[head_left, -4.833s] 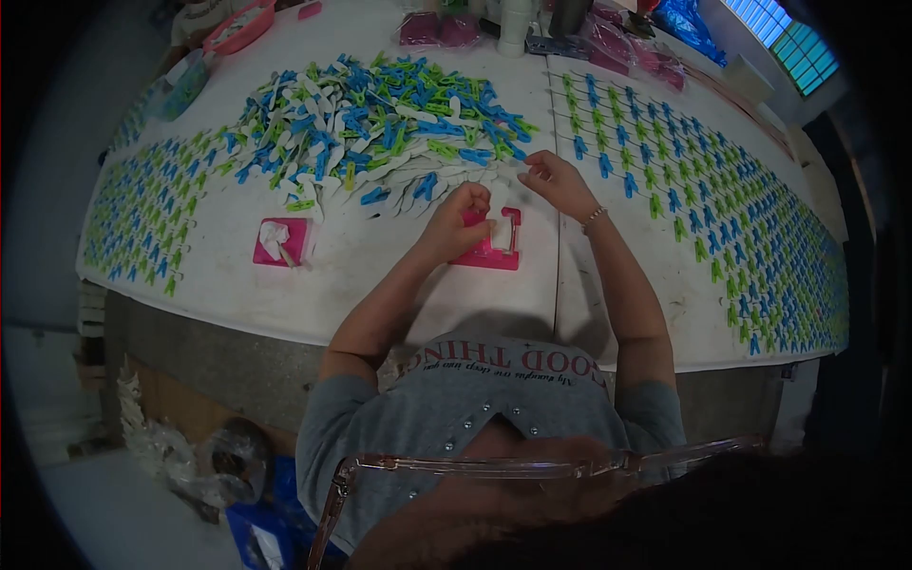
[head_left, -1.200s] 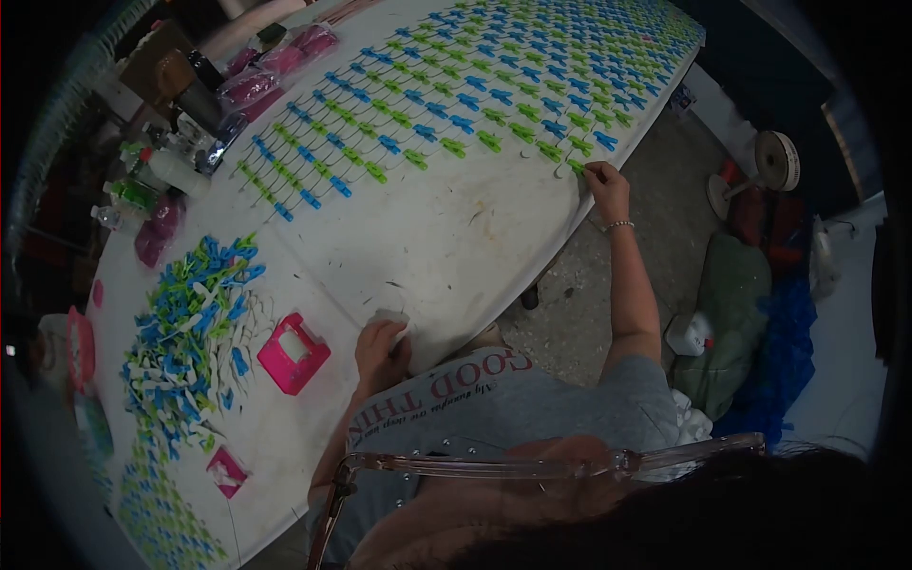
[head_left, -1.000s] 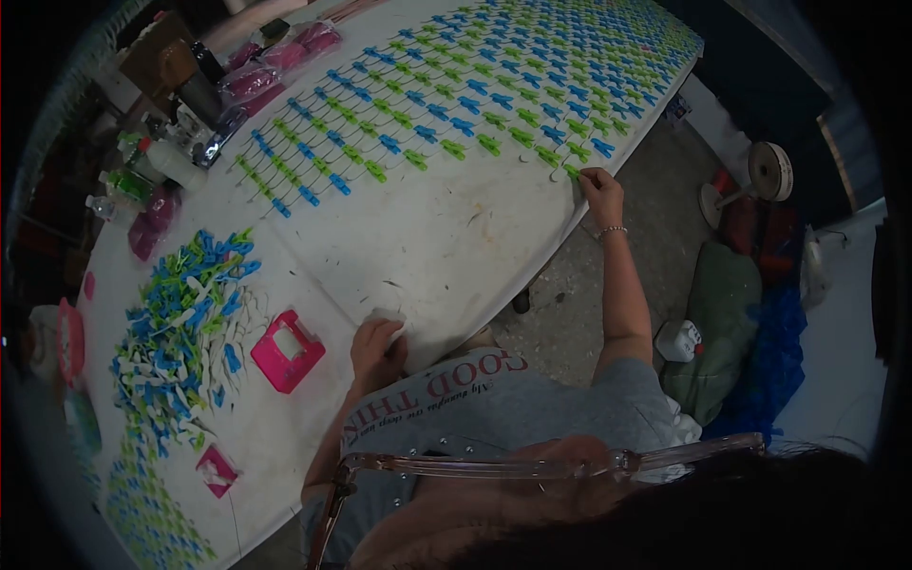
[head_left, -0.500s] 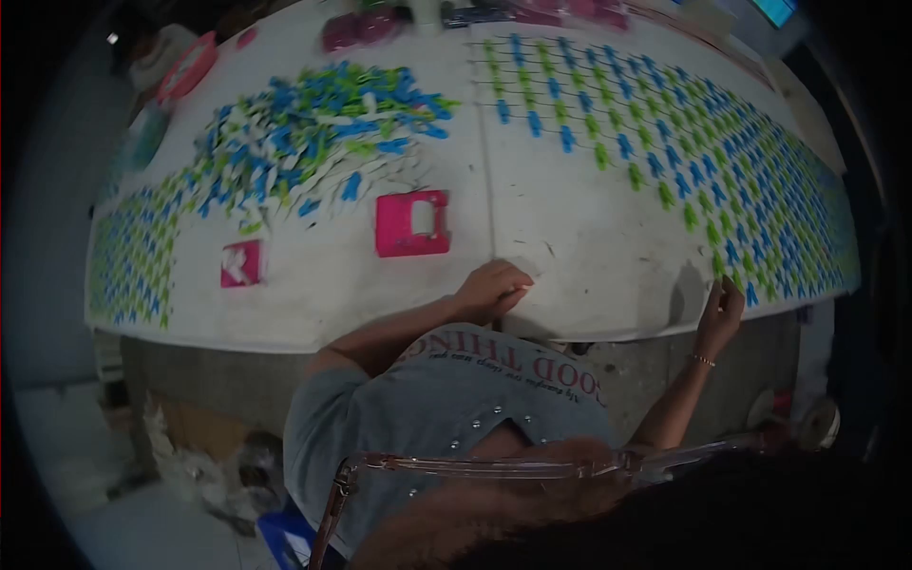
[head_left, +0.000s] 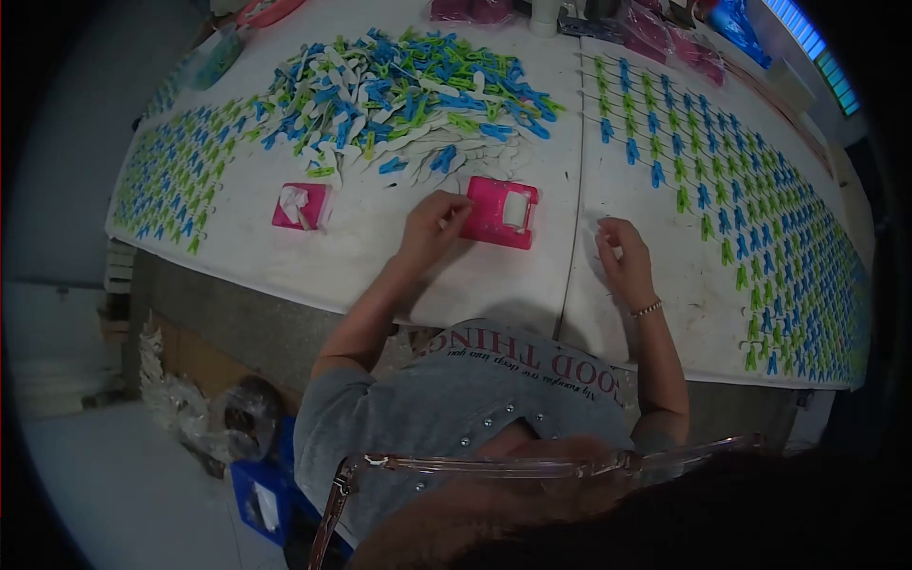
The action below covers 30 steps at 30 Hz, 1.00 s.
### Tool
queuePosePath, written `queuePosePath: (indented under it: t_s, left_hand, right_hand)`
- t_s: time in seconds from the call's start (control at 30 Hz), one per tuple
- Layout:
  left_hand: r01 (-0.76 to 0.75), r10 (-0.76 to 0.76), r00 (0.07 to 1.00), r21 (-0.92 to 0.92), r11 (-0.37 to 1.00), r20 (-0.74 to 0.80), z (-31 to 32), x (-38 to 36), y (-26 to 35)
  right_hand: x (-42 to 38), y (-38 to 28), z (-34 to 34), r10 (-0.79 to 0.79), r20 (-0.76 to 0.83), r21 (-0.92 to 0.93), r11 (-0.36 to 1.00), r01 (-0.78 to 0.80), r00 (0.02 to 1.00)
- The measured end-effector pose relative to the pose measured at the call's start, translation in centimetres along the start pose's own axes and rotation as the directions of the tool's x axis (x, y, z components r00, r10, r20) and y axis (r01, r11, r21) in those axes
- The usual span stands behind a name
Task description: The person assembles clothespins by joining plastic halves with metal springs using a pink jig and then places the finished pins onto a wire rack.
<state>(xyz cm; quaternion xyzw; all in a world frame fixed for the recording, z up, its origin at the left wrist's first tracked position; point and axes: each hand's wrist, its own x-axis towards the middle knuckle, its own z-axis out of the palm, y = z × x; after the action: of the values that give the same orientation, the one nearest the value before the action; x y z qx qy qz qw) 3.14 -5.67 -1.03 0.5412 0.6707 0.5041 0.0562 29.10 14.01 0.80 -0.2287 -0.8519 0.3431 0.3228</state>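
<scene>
My left hand (head_left: 435,229) is at the left edge of a pink holder (head_left: 486,211) with a white roll (head_left: 516,210), its thumb and fingertips pinched together. Whether anything is between them is too small to tell. To the right of the holder, my right hand (head_left: 624,258) is raised over the white table (head_left: 518,275) with fingers curled and fingertips close together; what it holds, if anything, cannot be made out. A heap of blue, green and white clips (head_left: 399,85) lies beyond the holder. Rows of blue and green clips (head_left: 760,228) spread over the table's right side.
A smaller pink tray (head_left: 282,217) with crumpled white material stands left of my left hand. More clip rows (head_left: 180,176) cover the far left. Wrapped pink bundles (head_left: 665,43) and a blue bag (head_left: 739,33) lie at the back. A seam crosses the table.
The view has turned, shifting the table's contents. My left hand has moved from the table's front edge to the pink holder. My right hand has left the right clip rows and come inward.
</scene>
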Motion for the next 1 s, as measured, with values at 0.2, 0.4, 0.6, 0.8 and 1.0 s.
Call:
queuePosePath:
  t_s: [0.2,0.4,0.6,0.8,1.0]
  left_hand:
    - [0.107,-0.138,0.978,0.193,0.975,0.157,-3.0,6.3,-4.3]
    - [-0.111,-0.052,0.808,0.237,0.965,0.587,-0.6,11.8,-5.8]
    - [-0.25,-0.069,0.679,0.319,0.914,0.731,0.9,13.3,-6.9]
    - [0.323,-0.275,0.882,-0.067,0.944,0.383,0.1,12.1,-5.7]
    - [0.388,-0.221,0.919,-0.659,0.644,0.326,-0.5,9.2,-0.6]
  right_hand:
    - [6.0,0.7,6.8,0.146,0.184,0.103,0.981,-0.167,0.972]
    - [6.7,2.4,8.9,0.231,0.085,0.206,0.948,-0.244,0.969]
    - [6.2,2.4,8.6,0.245,0.132,0.244,0.931,-0.271,0.96]
    - [6.5,3.3,8.7,0.241,0.049,0.322,0.915,-0.244,0.969]
    - [7.1,-2.1,7.6,0.179,0.148,0.387,0.895,-0.224,0.973]
